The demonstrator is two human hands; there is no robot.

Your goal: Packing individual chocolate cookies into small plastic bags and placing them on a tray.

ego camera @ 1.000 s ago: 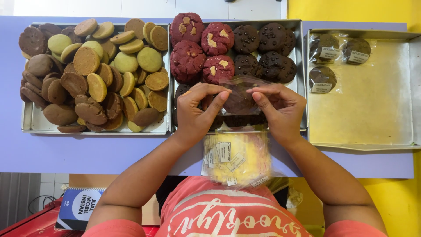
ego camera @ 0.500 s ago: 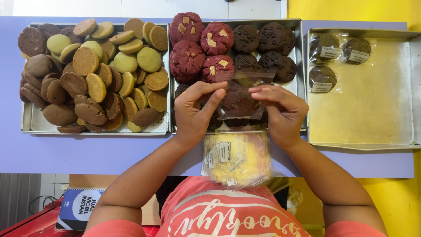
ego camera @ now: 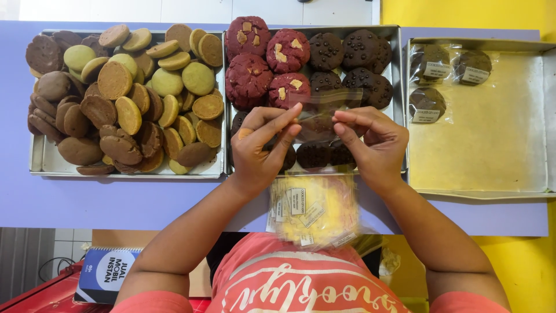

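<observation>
A pale purple surface (ego camera: 116, 203) carries three metal trays side by side, and the middle tray (ego camera: 397, 69) serves here as the landmark. To its left, touching it edge to edge, the left tray (ego camera: 38, 165) is heaped with flat round biscuits (ego camera: 116, 81) in dark brown, tan and pale green, piled loosely over one another. To its right, the right tray (ego camera: 492, 191) is lined with yellowish paper and holds only three wrapped dark cookies (ego camera: 431, 64) with small labels, grouped in the corner nearest the middle tray's far end. The middle tray itself holds thick dark red cookies (ego camera: 249, 78) with pale chunks on its left half and chocolate cookies (ego camera: 347, 55) studded with chips on its right half, with more dark ones at its near edge under the hands. Just in front of the middle tray, at the surface's near edge, lies a stack of clear bags (ego camera: 315, 211) with small white labels over something yellow. Above the middle tray's near half, the left hand (ego camera: 258, 153) and right hand (ego camera: 376, 142) hold a clear plastic wrapper (ego camera: 324, 113) with a dark cookie inside; the fingers of each hand are pressed together, pinching the wrapper's top edge at either side.
</observation>
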